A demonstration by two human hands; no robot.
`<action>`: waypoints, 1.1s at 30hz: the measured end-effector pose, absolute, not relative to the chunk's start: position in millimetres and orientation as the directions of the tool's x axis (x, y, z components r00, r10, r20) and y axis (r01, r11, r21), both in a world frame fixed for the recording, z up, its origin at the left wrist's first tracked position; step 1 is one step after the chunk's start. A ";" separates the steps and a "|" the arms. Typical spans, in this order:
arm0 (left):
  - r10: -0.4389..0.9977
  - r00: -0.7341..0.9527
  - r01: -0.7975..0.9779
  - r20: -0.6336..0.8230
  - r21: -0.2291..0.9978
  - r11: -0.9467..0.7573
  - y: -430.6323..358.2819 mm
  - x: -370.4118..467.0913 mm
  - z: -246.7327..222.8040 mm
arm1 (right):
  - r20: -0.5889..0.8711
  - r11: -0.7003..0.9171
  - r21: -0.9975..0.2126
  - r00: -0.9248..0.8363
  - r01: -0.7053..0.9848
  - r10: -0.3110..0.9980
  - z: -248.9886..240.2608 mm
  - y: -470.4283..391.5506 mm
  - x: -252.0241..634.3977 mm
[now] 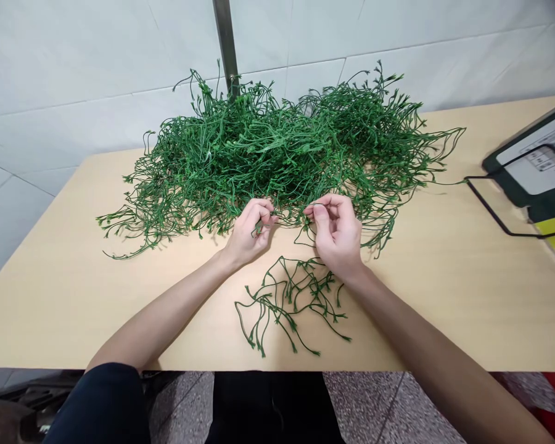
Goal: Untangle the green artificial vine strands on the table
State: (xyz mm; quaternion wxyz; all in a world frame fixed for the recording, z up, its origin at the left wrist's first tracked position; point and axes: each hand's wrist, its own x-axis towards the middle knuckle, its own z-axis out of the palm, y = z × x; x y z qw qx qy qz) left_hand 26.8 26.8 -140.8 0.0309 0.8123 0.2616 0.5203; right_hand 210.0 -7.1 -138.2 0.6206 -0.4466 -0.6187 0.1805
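A large heap of thin green artificial stems (pixel 263 151) with small forked tips lies along the back of the table. At its front edge my left hand (pixel 253 231) has its fingers curled closed, with a bit of green stem showing between them. My right hand (pixel 337 229) pinches a thin green stem between thumb and forefinger, a short way to the right of the left hand. Below both hands, nearer to me, lies a smaller loose group of green stems (pixel 291 302). The fingers hide parts of the held stems.
The light wooden table (pixel 120 308) ends at a front edge close to my body. Behind the heap stand a white tiled wall (pixel 97 55) and a metal post (pixel 226 43). A dark box with a label (pixel 543 157) and a black wire frame (pixel 497 216) sit at the right.
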 end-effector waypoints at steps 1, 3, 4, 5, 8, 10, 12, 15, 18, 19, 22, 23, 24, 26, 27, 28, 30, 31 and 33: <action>0.450 0.313 0.385 0.836 0.321 -0.865 27.3 26.8 -141.1 | 0.607 0.539 -0.778 0.167 0.323 0.777 -138.7 -6.9 209.9; 0.445 0.300 0.374 0.844 0.325 -0.869 27.4 26.7 -141.6 | 0.615 0.540 -0.769 0.168 0.342 0.770 -137.9 -6.7 210.8; 0.449 0.299 0.369 0.842 0.331 -0.868 27.2 26.7 -142.0 | 0.630 0.543 -0.754 0.170 0.371 0.758 -136.5 -6.8 211.6; 0.456 0.300 0.365 0.838 0.341 -0.866 26.9 26.7 -142.3 | 0.655 0.551 -0.725 0.169 0.413 0.736 -134.5 -7.0 212.6; 0.493 0.307 0.356 0.814 0.382 -0.853 25.2 26.9 -142.5 | 0.783 0.597 -0.554 0.118 0.580 0.611 -126.6 -8.8 215.6; 0.512 0.320 0.359 0.797 0.398 -0.844 23.9 27.2 -142.0 | 0.854 0.614 -0.408 0.044 0.676 0.519 -123.1 -10.7 216.5; 0.523 0.339 0.363 0.782 0.404 -0.840 22.9 27.4 -141.4 | 0.888 0.629 -0.286 -0.047 0.722 0.458 -122.6 -12.8 216.6; 0.532 0.365 0.361 0.764 0.411 -0.837 22.4 26.8 -141.9 | 0.869 0.668 -0.145 -0.229 0.730 0.439 -126.0 -15.3 215.8; 0.530 0.395 0.365 0.750 0.402 -0.840 22.7 25.5 -143.6 | 0.769 0.694 -0.043 -0.420 0.719 0.482 -129.6 -16.1 215.8; 0.532 0.403 0.367 0.745 0.401 -0.839 22.8 25.2 -144.0 | 0.737 0.701 -0.024 -0.462 0.712 0.494 -130.5 -15.9 216.1; 0.546 0.408 0.371 0.732 0.413 -0.832 22.2 24.9 -144.0 | 0.707 0.701 -0.028 -0.482 0.712 0.518 -133.1 -14.1 217.3; 0.546 0.414 0.372 0.729 0.412 -0.832 21.8 25.1 -143.6 | 0.713 0.691 -0.038 -0.465 0.722 0.525 -133.9 -13.3 217.7; 0.542 0.422 0.373 0.727 0.406 -0.834 21.4 25.2 -143.0 | 0.721 0.679 -0.050 -0.444 0.732 0.532 -134.6 -12.5 218.1; 0.532 0.441 0.374 0.723 0.391 -0.841 20.6 25.6 -141.6 | 0.736 0.668 -0.070 -0.413 0.741 0.536 -135.6 -11.0 218.2; 0.527 0.449 0.371 0.722 0.387 -0.844 20.3 25.7 -141.0 | 0.748 0.673 -0.078 -0.403 0.736 0.528 -136.0 -10.3 218.0; 0.524 0.453 0.366 0.721 0.386 -0.847 20.1 25.8 -140.5 | 0.762 0.683 -0.089 -0.392 0.725 0.516 -136.2 -9.7 217.6; 0.521 0.455 0.356 0.723 0.389 -0.850 20.0 26.0 -139.9 | 0.785 0.701 -0.135 -0.356 0.700 0.507 -136.3 -8.5 216.4; 0.524 0.450 0.357 0.723 0.392 -0.848 20.1 26.1 -140.0 | 0.792 0.704 -0.168 -0.332 0.690 0.513 -136.2 -8.1 215.7; 0.544 0.423 0.368 0.725 0.411 -0.834 20.2 26.4 -140.8 | 0.788 0.695 -0.235 -0.286 0.679 0.545 -135.4 -7.6 214.6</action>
